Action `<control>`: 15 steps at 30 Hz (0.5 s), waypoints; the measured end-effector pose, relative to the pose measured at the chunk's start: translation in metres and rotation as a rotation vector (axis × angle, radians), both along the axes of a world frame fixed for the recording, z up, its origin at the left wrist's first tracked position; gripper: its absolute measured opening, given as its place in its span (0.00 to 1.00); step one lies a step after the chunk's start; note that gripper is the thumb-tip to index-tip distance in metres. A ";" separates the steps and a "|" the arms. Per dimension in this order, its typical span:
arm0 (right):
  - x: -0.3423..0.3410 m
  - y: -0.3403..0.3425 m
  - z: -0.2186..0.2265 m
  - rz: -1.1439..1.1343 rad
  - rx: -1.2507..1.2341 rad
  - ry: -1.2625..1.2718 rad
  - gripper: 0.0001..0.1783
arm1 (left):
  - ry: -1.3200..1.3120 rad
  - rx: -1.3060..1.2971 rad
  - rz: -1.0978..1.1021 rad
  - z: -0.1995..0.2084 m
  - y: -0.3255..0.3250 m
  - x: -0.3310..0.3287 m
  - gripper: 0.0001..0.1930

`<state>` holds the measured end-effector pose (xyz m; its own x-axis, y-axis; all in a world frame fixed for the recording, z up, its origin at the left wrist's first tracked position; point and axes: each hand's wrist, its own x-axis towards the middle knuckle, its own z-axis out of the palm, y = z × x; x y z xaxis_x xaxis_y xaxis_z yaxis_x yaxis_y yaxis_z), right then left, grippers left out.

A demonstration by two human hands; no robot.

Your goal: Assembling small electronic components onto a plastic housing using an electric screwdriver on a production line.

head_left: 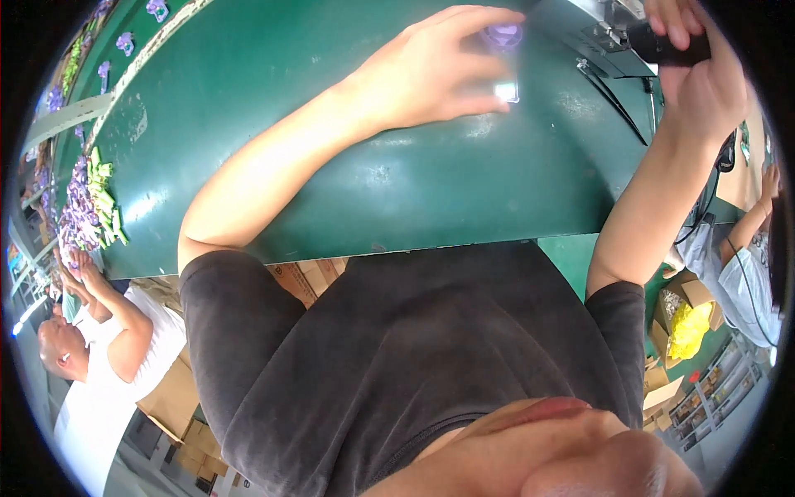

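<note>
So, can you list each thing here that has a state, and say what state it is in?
left hand: fingers spread, closed on the clear packet
clear packet: held just above the green table, purple piece inside
right hand: gripping the black tool
black tool: held up off the table

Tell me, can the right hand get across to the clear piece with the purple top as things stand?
Probably not without letting go first: the right hand is wrapped around a black tool, so its grip is taken. The left hand already has its fingers around the clear purple-topped piece on the green table.
</note>
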<state>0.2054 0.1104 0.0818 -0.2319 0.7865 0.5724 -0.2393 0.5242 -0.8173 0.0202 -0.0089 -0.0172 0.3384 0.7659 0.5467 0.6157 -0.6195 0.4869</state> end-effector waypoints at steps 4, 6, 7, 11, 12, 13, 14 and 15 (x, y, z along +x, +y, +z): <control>-0.003 -0.020 -0.018 0.182 -0.040 -0.068 0.24 | 0.000 -0.043 -0.029 0.000 0.000 -0.002 0.14; -0.013 -0.033 -0.023 0.154 -0.129 -0.075 0.25 | 0.001 -0.050 -0.036 -0.006 0.001 -0.002 0.14; -0.015 -0.037 -0.026 0.156 -0.157 -0.063 0.25 | 0.141 0.056 -0.013 -0.004 0.004 -0.002 0.14; -0.012 -0.033 -0.049 0.288 -0.042 -0.059 0.26 | 0.105 0.020 -0.011 -0.009 0.002 -0.003 0.14; -0.011 -0.035 -0.049 0.296 -0.044 -0.092 0.27 | 0.217 0.118 0.006 -0.013 0.002 -0.005 0.14; -0.012 -0.035 -0.050 0.294 -0.047 -0.093 0.27 | 0.216 0.115 0.003 -0.010 0.002 -0.003 0.14; -0.013 -0.036 -0.052 0.298 -0.047 -0.080 0.27 | 0.111 0.022 -0.016 -0.005 0.001 -0.002 0.14; -0.014 -0.035 -0.053 0.300 -0.046 -0.067 0.26 | 0.007 -0.071 -0.036 -0.002 0.000 0.000 0.14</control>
